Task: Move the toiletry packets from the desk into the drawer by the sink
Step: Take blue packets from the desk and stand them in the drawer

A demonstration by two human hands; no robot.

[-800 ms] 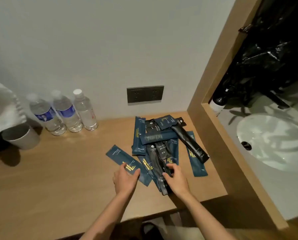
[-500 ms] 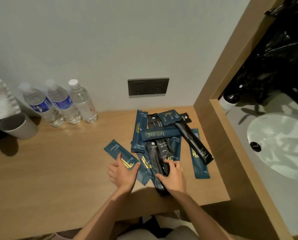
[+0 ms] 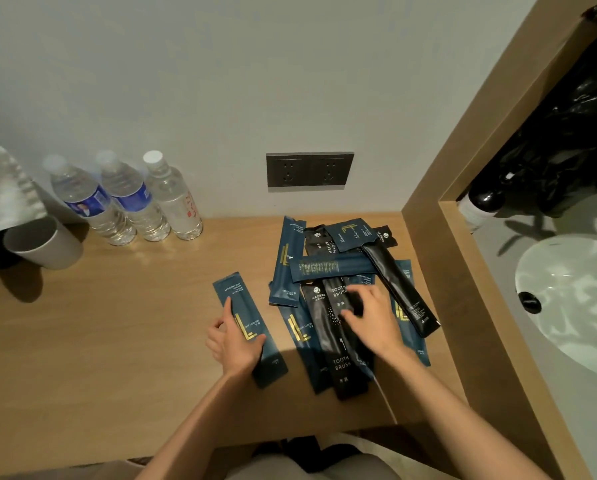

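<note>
A loose pile of several dark blue and black toiletry packets (image 3: 331,268) lies on the wooden desk (image 3: 117,334), near the right-hand partition. One long blue packet (image 3: 243,306) lies apart to the left of the pile. My left hand (image 3: 233,344) rests on that packet's lower half, thumb on top and fingers along its left edge. My right hand (image 3: 370,317) lies flat on the black toothbrush packets (image 3: 338,344) in the middle of the pile, fingers spread. No drawer is in view.
Three water bottles (image 3: 130,199) stand against the wall at back left, beside a grey cup (image 3: 44,242) and a white towel (image 3: 2,188). A wall socket (image 3: 309,169) sits above the pile. A wooden partition (image 3: 439,258) separates the desk from the white sink (image 3: 574,299).
Both hands have slid further up over the packets. The left hand has closed around the separate blue packet, and the right hand has moved up onto the black packets.
</note>
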